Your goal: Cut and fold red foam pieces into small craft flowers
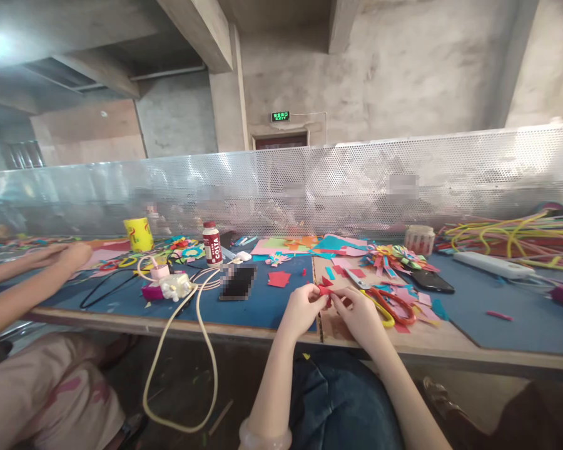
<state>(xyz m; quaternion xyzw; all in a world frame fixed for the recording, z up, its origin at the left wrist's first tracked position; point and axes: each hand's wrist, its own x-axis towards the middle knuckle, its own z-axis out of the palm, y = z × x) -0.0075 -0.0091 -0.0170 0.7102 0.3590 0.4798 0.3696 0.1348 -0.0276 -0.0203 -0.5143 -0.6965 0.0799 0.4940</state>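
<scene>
Between the fingertips of both hands is a small piece of red paper, apparently folded, held just above the table edge. My left hand pinches its left side, and my right hand pinches the right; the fingers hide part of it. Right beside my right hand lie scissors with orange handles and a second pair with yellow handles, on top of cut paper scraps. A flat red paper square rests on the blue mat, left of and beyond my left hand.
A phone, a COSTA bottle and a looping white cable are to the left. Another phone, a paper-strip pile and a power strip lie right. A co-worker's hands work far left. A perforated metal screen stands behind.
</scene>
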